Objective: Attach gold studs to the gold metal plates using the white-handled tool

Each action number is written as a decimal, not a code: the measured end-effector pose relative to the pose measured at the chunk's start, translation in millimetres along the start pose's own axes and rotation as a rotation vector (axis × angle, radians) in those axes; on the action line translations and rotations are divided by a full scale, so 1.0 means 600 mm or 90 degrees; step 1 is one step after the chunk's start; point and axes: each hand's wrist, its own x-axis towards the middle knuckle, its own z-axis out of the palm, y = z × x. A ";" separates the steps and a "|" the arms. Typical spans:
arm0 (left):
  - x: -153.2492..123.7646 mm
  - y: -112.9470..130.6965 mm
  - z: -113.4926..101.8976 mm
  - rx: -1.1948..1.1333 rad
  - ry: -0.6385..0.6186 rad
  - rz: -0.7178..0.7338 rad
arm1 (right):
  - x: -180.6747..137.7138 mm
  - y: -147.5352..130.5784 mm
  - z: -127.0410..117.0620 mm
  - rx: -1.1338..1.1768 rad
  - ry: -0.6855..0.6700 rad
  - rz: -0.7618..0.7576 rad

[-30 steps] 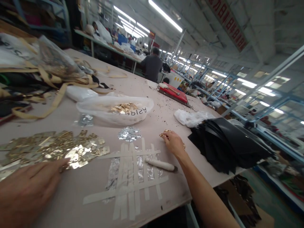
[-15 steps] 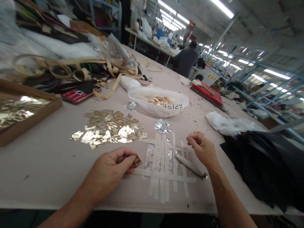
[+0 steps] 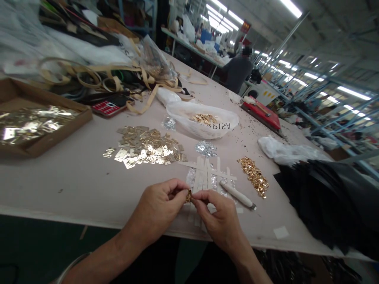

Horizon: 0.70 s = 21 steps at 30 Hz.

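My left hand (image 3: pixel 164 205) pinches a small gold metal plate (image 3: pixel 188 196) between thumb and fingertips, above the near part of the table. From the other side my right hand (image 3: pixel 220 215) meets it, thumb and forefinger pressed together at the plate's edge; whatever small piece they hold is hidden. Under the hands, strips of whitish tape (image 3: pixel 204 173) cross over clear plastic stuck to the table. A white-handled tool (image 3: pixel 237 195) lies across the tape, beyond my right hand. Gold plates like the held one form a pile (image 3: pixel 151 146), and small gold fittings (image 3: pixel 254 176) form another at right.
Silver pieces (image 3: pixel 206 148) lie before a white bag (image 3: pixel 213 130) of gold parts. A cardboard box (image 3: pixel 49 144) of gold plates stands left, near a red-patterned case (image 3: pixel 109 106). Black sheets (image 3: pixel 322 205) and a red board (image 3: pixel 265 114) lie right. A person (image 3: pixel 238 73) sits farther back.
My right hand has left the small gold fittings and come left and nearer to my left hand. Both hands now meet at the gold plate. The view has shifted a little.
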 end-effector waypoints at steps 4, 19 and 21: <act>-0.009 -0.005 0.003 0.029 0.016 0.029 | -0.008 -0.009 -0.004 -0.013 0.014 -0.026; -0.025 -0.012 0.010 0.057 -0.049 0.098 | -0.025 -0.005 -0.008 -0.113 -0.057 -0.108; -0.026 -0.012 0.011 0.059 -0.071 0.102 | -0.026 -0.006 -0.012 -0.154 -0.064 -0.121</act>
